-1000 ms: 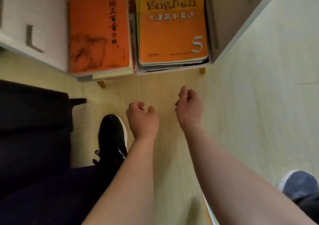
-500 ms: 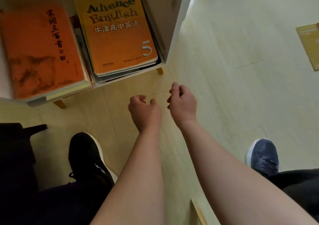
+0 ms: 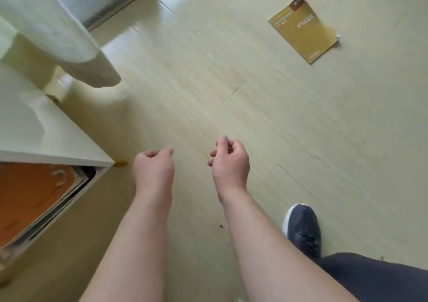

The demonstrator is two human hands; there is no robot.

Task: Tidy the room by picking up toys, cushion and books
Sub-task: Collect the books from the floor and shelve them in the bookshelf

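A thin yellow book [image 3: 303, 28] lies flat on the pale wooden floor at the upper right, far from both hands. My left hand [image 3: 154, 170] and my right hand [image 3: 229, 162] hang side by side over the bare floor, fingers loosely curled, holding nothing. At the left edge an orange book [image 3: 30, 195] lies on a stack inside the white shelf [image 3: 58, 144].
A white rounded piece of furniture [image 3: 58, 35] stands at the upper left beside the shelf, with a window or door sill behind it. My right foot in a dark blue shoe [image 3: 302, 230] stands on the floor at the lower right.
The view has swung to the right: the shelf with its books slid to the left edge and the yellow book on the floor came closer into view. Both hands stay loosely curled, holding nothing.
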